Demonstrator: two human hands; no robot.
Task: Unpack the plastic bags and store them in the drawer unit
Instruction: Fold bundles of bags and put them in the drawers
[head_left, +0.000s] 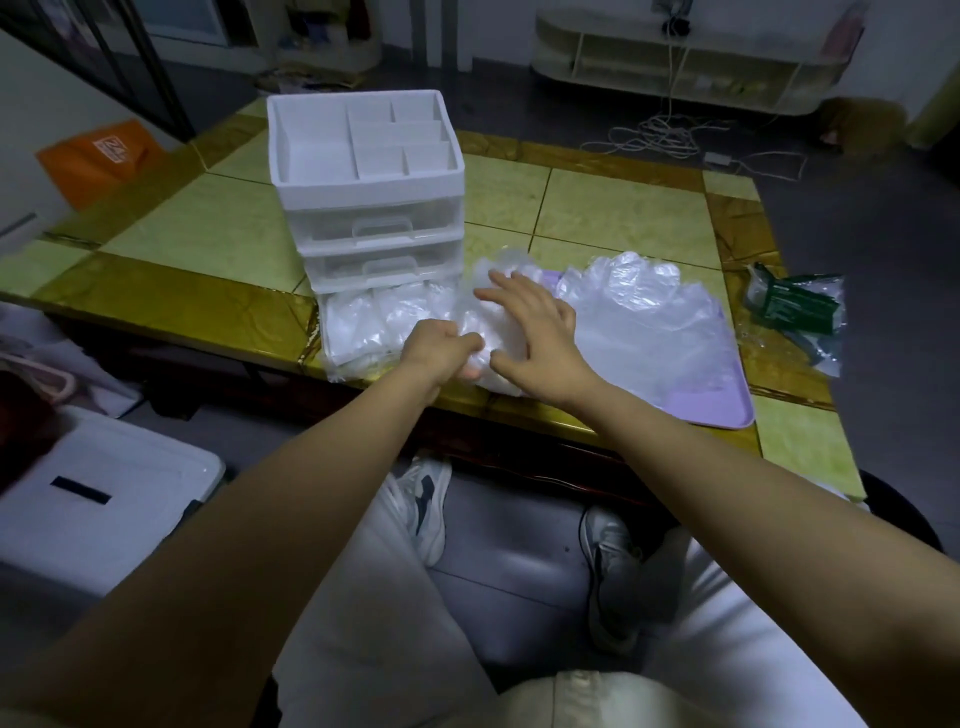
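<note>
A white drawer unit (363, 171) with clear drawers stands on the tiled table. Its bottom drawer (358, 327) is pulled out toward me and holds crumpled clear plastic bags. My left hand (441, 348) grips a bunch of bags (480, 306) at the drawer's right end. My right hand (535, 332) lies spread on top of the same bunch, fingers straight. More clear bags (649, 312) are piled on a lilac tray (727, 410) to the right.
Torn green-printed packaging (795, 306) lies near the table's right edge. The unit's top has divided compartments. A white bin (104, 493) stands on the floor at my left, an orange bag (98, 156) farther back. My knees and shoes are under the table's front edge.
</note>
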